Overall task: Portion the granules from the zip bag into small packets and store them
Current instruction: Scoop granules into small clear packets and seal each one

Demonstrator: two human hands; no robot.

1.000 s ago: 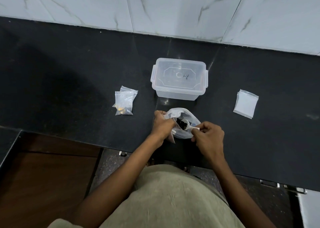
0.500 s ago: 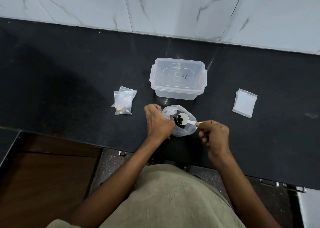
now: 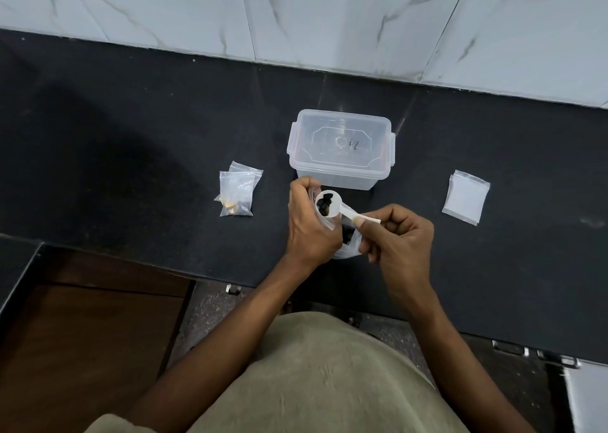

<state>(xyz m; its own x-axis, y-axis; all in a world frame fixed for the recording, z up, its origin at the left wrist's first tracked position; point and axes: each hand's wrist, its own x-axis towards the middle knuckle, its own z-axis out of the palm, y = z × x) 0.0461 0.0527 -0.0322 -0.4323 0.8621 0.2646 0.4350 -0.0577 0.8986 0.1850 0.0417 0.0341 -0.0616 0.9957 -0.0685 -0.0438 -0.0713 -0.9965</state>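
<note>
My left hand (image 3: 309,225) grips the clear zip bag (image 3: 346,243) near the counter's front edge; most of the bag is hidden behind the hand, and dark granules show inside it. My right hand (image 3: 396,235) pinches the handle of a white plastic scoop (image 3: 329,205). The scoop's bowl holds a few black granules and hovers above the bag's mouth, close to my left thumb. Two small filled packets (image 3: 237,193) lie to the left. A stack of flat empty packets (image 3: 465,201) lies to the right.
A clear plastic storage box (image 3: 340,151) with its clip lid shut stands just behind my hands on the black stone counter (image 3: 131,156). A marble tiled wall (image 3: 296,14) rises behind it. A brown cabinet front (image 3: 82,334) is below left.
The scoop has come up out of the zip bag with granules in its bowl. My left hand shifted higher on the bag, and my right hand drew back to the right.
</note>
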